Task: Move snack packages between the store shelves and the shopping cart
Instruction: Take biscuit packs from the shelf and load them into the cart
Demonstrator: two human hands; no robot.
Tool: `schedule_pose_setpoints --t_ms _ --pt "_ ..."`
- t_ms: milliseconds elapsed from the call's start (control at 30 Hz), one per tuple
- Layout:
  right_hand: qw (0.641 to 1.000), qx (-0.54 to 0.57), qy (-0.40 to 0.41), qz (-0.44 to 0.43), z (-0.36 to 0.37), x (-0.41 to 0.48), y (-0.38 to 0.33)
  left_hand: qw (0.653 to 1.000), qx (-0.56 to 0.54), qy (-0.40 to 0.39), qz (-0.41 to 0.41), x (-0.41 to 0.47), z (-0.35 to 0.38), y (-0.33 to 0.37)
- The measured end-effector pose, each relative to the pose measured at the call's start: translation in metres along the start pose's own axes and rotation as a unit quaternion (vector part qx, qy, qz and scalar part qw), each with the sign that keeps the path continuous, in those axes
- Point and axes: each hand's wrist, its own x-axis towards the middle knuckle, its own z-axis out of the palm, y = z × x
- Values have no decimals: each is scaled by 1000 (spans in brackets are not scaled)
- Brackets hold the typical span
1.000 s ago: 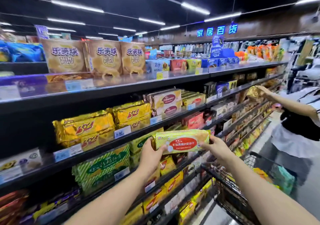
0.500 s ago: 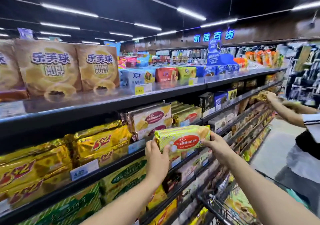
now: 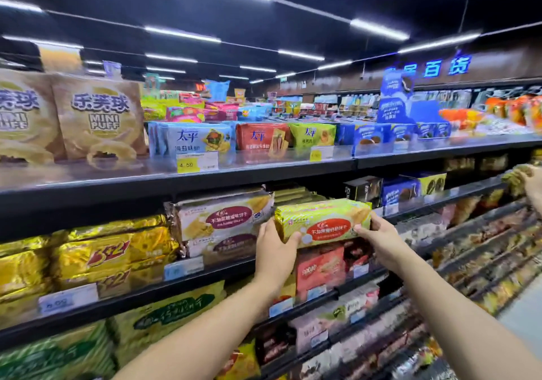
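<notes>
A long yellow-green biscuit package (image 3: 321, 221) with a red oval label sits level with the second shelf (image 3: 205, 274), right of two stacked brown-and-cream biscuit packs (image 3: 223, 221). My left hand (image 3: 275, 250) grips its left end and my right hand (image 3: 378, 237) grips its right end. I cannot tell whether the package rests on the stack beneath it or hangs just in front. The shopping cart is out of view.
Mini Puff bags (image 3: 98, 118) and boxed crackers (image 3: 199, 140) line the top shelf (image 3: 264, 168). Gold packs (image 3: 96, 259) lie to the left, a red wafer pack (image 3: 319, 271) below. Another person's hand (image 3: 532, 183) holds a gold packet at the far right edge.
Both hands have carried the yellow-green package up and toward the second shelf, beside the brown-and-cream packs. The view has swung upward and the cart has dropped out of sight.
</notes>
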Motion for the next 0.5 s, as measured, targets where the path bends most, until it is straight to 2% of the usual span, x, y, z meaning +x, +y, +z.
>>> schedule_pose_setpoints --t_ms 233,500 --pt "999 2 -41 -33 -23 56 4 997 68 15 -12 39 25 28" --pt "997 -12 -49 -56 -20 101 23 949 298 6 99 60 40 27"
